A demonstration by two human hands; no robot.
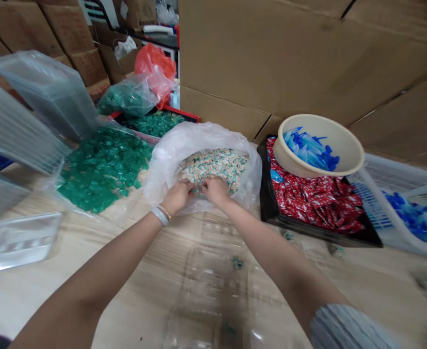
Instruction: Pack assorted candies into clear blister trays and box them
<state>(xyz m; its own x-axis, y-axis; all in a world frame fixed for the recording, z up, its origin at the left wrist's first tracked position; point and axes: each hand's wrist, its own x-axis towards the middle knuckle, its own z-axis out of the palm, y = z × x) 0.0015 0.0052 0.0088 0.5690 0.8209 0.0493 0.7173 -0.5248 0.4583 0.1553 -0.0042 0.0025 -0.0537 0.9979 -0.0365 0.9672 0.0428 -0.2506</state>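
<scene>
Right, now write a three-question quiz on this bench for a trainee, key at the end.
1. Which container overlaps the black tray of red packets?
a) a cardboard box
b) a cream basin
c) a red plastic bag

2. True or false: the bracelets are on the person's right wrist.

3. Fill in: the left hand and right hand are both at the small patterned pieces in an open, whitish plastic ____.

Key:
1. b
2. False; the bracelets are on the left.
3. bag
</scene>
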